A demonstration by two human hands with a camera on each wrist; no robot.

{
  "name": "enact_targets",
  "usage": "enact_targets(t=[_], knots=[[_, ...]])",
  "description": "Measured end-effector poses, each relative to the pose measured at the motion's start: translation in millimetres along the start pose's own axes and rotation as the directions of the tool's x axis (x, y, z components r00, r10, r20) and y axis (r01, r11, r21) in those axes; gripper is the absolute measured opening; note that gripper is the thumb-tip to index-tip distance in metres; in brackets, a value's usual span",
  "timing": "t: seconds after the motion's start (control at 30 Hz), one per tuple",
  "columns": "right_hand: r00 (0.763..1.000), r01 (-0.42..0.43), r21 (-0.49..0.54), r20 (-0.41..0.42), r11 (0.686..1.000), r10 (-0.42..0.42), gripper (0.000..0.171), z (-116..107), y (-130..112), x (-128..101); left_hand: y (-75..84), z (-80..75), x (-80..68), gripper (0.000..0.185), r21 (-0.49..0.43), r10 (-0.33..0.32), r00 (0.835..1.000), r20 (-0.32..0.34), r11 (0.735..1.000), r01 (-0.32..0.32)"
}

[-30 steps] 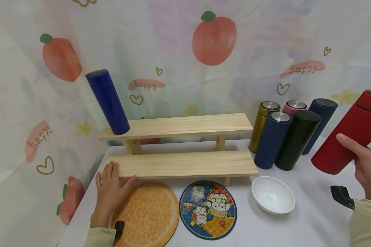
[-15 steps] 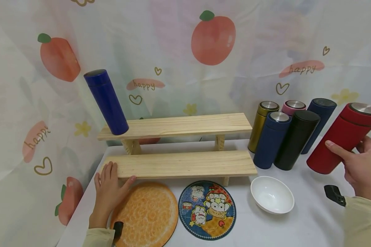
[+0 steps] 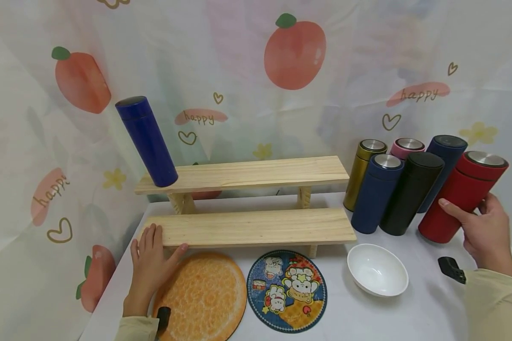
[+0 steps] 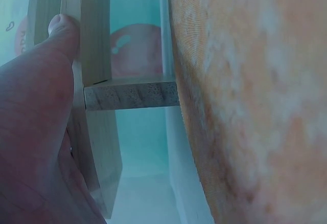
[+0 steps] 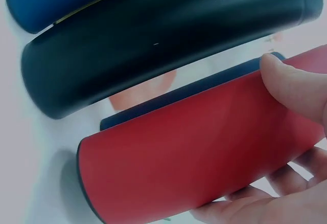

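At the right of the head view, my right hand (image 3: 486, 232) grips a red thermos (image 3: 462, 196) with a silver lid top. Thumb and fingers lie on opposite sides of it in the right wrist view. The thermos is upright and close to the tabletop; whether its base touches is unclear. Beside it stand a black thermos (image 3: 411, 194) and a dark blue thermos (image 3: 448, 154), partly hidden behind. My left hand (image 3: 151, 265) rests with extended fingers on the left end of the lower board of a two-tier wooden shelf (image 3: 256, 227), its thumb at the front edge.
A blue thermos (image 3: 147, 142) stands on the upper board's left end. Gold (image 3: 364, 175), pink (image 3: 405, 147) and navy (image 3: 375, 194) thermoses stand right of the shelf. A white bowl (image 3: 377, 270), a bread-patterned round mat (image 3: 209, 293) and a cartoon round mat (image 3: 286, 291) lie in front.
My right hand has moved left with the red thermos, bringing it more upright and closer to the other thermoses. My left hand stays on the lower board.
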State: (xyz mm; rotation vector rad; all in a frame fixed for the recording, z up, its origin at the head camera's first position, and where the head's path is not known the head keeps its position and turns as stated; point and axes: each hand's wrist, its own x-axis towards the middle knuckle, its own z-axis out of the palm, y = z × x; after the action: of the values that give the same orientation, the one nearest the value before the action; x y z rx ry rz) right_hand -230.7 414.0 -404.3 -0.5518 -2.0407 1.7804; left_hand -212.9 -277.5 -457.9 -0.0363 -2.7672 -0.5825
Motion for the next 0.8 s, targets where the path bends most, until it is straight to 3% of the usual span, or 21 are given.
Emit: enact_targets(t=[0.37,0.6,0.8], knots=[[1.000,0.004,-0.085,-0.005,0.996,-0.005,0.092,4.5,19.5,11.0,0.9,-1.3,-1.9,0.105,-0.008,-0.001,1.000,0.000,1.000,0.001],[1.000,0.024,-0.113,0.020,0.993,-0.022,0.090,9.0,19.6,7.6,0.5,-0.5,-2.5,0.104,-0.010,0.007,1.000,-0.012,1.000,-0.007],[0.994,-0.021,-0.204,0.103,0.979,0.043,0.098,3.5,20.9,11.4,1.5,-1.8,-1.6,0.103,-0.004,0.006,1.000,-0.007,1.000,-0.006]])
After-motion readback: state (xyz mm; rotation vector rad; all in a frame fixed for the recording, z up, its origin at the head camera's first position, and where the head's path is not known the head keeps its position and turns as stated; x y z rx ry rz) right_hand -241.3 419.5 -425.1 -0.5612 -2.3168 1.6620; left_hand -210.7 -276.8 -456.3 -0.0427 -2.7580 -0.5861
